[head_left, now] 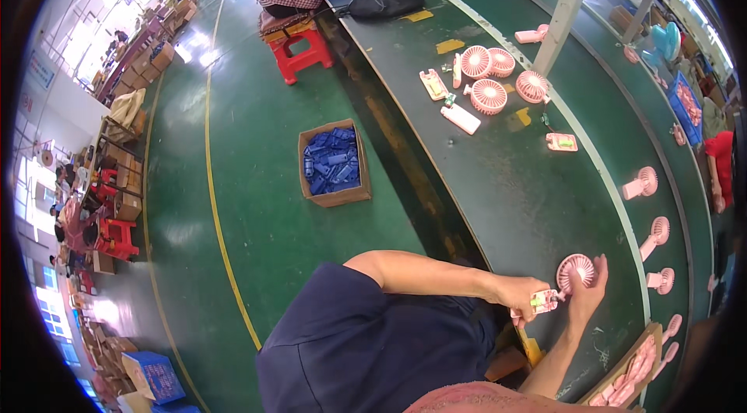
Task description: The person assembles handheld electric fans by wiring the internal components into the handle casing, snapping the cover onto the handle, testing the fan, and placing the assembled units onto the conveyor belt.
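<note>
Over the near part of the green workbench (513,234), both hands are on one pink handheld fan (576,270). My left hand (523,294) grips its handle, where the opened housing shows small parts inside. My right hand (589,294) is curled round the round slatted fan head, fingertips at its far rim. The fan head and handle meet between the two hands. Farther up the bench lie several pink fan heads (489,96) with handle halves (461,119) and an opened handle (562,142) attached by wires to another head (532,87).
Pink fans (640,183) lie along the belt at right. A cardboard box of pink parts (656,329) stands at lower right. A white post (568,8) rises from the bench. On the floor are a carton of blue parts (333,161) and a red stool (299,55) with a seated person.
</note>
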`<state>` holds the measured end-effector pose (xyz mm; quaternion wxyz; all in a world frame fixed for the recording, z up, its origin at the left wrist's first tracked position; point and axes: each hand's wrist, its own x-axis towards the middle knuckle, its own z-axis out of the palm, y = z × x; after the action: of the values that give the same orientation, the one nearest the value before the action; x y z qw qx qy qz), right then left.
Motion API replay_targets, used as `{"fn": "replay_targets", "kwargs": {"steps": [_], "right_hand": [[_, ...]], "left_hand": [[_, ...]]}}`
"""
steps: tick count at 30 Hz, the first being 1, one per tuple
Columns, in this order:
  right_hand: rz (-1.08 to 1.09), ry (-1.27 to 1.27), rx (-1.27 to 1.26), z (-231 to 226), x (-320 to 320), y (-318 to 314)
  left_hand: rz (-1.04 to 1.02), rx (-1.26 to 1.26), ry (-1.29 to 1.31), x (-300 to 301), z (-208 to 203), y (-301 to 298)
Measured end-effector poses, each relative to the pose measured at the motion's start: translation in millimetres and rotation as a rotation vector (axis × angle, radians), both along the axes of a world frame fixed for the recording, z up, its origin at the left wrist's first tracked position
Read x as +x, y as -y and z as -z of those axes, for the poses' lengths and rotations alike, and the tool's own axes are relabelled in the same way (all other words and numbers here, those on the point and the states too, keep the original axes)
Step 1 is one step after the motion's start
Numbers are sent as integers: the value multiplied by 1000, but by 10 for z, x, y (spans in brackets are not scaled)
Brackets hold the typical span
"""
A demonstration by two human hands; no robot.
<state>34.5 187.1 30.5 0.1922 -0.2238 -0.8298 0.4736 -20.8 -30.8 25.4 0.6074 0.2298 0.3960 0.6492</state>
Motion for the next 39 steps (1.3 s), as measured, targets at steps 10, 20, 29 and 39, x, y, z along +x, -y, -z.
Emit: {"fn": "replay_targets", "kwargs": {"steps": [10, 20, 29, 39], "right_hand": [[-289, -53, 196, -47, 396, 228], [-474, 71, 95, -248, 542, 466], [-84, -338, -253, 164, 620, 12], [-108, -542, -82, -465, 715, 583]], "left_hand": [[-34, 192, -6, -57, -89, 66], [37, 333, 84, 6, -192, 38], [73, 291, -105, -59, -264, 191], [-268, 0, 23, -197, -90, -61]]}}
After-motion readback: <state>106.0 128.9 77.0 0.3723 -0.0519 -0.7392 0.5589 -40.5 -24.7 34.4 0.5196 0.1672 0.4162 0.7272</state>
